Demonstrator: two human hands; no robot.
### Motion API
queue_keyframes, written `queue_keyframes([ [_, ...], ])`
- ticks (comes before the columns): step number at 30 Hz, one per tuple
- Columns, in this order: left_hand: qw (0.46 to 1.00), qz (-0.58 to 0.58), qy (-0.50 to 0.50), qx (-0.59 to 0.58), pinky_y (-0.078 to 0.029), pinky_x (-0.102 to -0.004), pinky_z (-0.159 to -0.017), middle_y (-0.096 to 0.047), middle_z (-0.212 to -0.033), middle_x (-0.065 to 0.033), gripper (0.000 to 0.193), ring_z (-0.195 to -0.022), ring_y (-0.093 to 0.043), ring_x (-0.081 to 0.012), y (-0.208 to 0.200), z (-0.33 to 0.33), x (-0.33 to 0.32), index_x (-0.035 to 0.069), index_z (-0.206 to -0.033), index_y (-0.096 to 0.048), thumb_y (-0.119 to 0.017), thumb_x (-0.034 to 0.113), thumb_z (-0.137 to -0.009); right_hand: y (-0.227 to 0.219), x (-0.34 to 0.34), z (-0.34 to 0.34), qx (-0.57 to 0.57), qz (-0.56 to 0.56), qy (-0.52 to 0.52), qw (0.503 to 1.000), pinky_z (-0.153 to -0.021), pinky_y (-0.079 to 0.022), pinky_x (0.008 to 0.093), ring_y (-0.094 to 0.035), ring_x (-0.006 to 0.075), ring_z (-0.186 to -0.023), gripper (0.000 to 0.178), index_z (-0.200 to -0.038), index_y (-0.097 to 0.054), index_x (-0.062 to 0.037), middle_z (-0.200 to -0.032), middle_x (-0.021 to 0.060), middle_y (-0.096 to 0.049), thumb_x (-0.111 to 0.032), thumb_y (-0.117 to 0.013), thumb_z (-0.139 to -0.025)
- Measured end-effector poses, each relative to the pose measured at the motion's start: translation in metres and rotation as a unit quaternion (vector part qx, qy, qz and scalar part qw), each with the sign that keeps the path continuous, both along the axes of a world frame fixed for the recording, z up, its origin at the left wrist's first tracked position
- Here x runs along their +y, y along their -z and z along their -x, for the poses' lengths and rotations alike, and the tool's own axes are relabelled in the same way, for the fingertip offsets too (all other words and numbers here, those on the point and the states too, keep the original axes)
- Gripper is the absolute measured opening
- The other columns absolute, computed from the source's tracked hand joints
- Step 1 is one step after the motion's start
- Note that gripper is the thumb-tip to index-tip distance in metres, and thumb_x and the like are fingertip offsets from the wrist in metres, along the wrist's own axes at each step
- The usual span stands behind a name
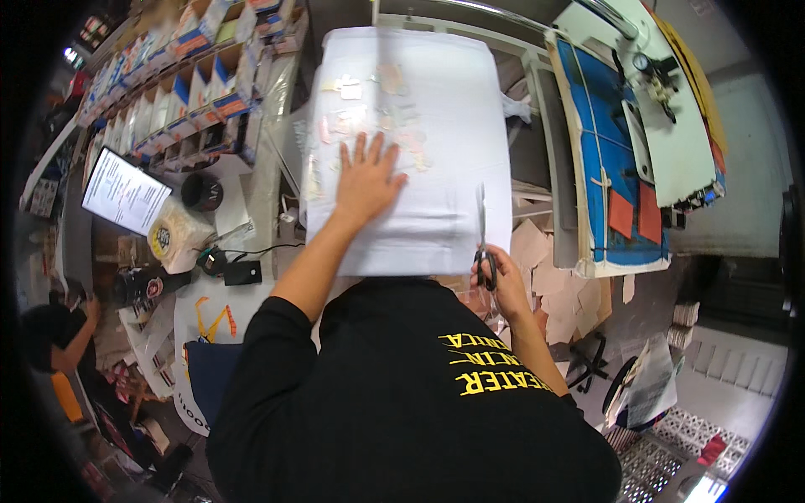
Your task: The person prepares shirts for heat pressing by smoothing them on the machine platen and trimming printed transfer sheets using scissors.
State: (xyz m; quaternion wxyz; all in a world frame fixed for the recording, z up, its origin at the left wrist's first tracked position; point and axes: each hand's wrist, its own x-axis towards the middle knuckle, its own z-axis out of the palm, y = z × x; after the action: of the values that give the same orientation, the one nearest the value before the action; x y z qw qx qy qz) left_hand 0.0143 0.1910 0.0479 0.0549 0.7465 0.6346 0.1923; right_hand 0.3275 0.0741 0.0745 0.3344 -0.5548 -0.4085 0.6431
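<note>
My left hand (366, 186) lies on the white cloth-covered board (402, 235) with its fingers spread. Its fingertips reach the lower part of a cluster of pale, thin cut-out pieces (390, 80), some tinted pink or yellow, some nearly clear. What exactly they are I cannot make out. At the board's right front edge my right hand (506, 285) grips a pair of scissors (485, 260) by the dark handles. The blades point away from me, over the board, and look nearly closed.
A blue-padded press table (599, 142) with a gauge stands to the right. Stacked cartons (193, 84), a tablet (126, 191) and a black cup (202, 192) are at the left. Brown sheets (545, 260) lie beyond my right hand. Another person (63, 331) is at the far left.
</note>
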Motion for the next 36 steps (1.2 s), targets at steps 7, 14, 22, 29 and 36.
queue_keyframes([
  [7,0.994,0.001,0.104,0.041,-0.013,-0.0632,-0.114,-0.036,-0.152,-0.0161,0.060,-0.143,-0.023,-0.0431,-0.012,0.001,-0.001,0.010,-0.140,-0.049,-0.059,0.043,-0.090,0.008,-0.022,0.014,0.065,0.124,-0.040,0.989,-0.060,-0.053,0.0277,-0.063,0.0143,-0.073,0.048,-0.135,-0.048,-0.0034,-0.092,0.0081,-0.062,-0.022,-0.065,-0.095],
  [14,0.987,-0.010,0.152,-0.058,-0.017,-0.0614,-0.114,-0.045,-0.144,-0.0141,0.054,-0.140,-0.032,-0.0389,-0.023,-0.033,-0.029,0.009,-0.131,-0.055,-0.072,0.028,-0.083,0.003,0.006,0.052,0.044,0.103,-0.003,0.994,-0.051,-0.053,0.0262,-0.064,0.0149,-0.068,0.045,-0.133,-0.048,-0.0022,-0.090,0.0082,-0.061,-0.022,-0.063,-0.095],
  [22,0.967,-0.070,0.210,-0.125,-0.034,-0.0569,-0.109,-0.063,-0.117,-0.0053,0.024,-0.124,-0.052,-0.0307,-0.005,-0.060,-0.019,0.008,-0.103,-0.064,-0.069,0.010,-0.080,-0.003,0.009,0.058,0.039,0.088,0.005,0.995,-0.045,-0.049,0.0239,-0.060,0.0111,-0.062,0.053,-0.130,-0.048,0.0043,-0.079,0.0034,-0.058,-0.027,-0.067,-0.093],
  [29,0.964,-0.116,0.201,-0.131,-0.038,-0.0555,-0.107,-0.068,-0.105,-0.0029,0.010,-0.118,-0.058,-0.0300,-0.001,-0.062,-0.020,0.008,-0.091,-0.067,-0.066,0.006,-0.081,-0.005,0.002,0.059,0.038,0.098,0.013,0.994,-0.040,-0.045,0.0236,-0.058,0.0098,-0.058,0.042,-0.123,-0.052,0.0038,-0.074,0.0025,-0.056,-0.023,-0.066,-0.094],
  [36,0.950,-0.134,0.223,-0.171,-0.042,-0.0527,-0.105,-0.071,-0.102,-0.0069,0.012,-0.109,-0.065,-0.0296,-0.019,-0.067,-0.034,0.006,-0.088,-0.069,-0.068,0.001,-0.077,-0.015,0.039,0.070,0.024,0.097,0.037,0.994,-0.038,-0.041,0.0236,-0.056,0.0102,-0.054,0.035,-0.115,-0.057,0.0013,-0.074,0.0032,-0.056,-0.025,-0.065,-0.094],
])
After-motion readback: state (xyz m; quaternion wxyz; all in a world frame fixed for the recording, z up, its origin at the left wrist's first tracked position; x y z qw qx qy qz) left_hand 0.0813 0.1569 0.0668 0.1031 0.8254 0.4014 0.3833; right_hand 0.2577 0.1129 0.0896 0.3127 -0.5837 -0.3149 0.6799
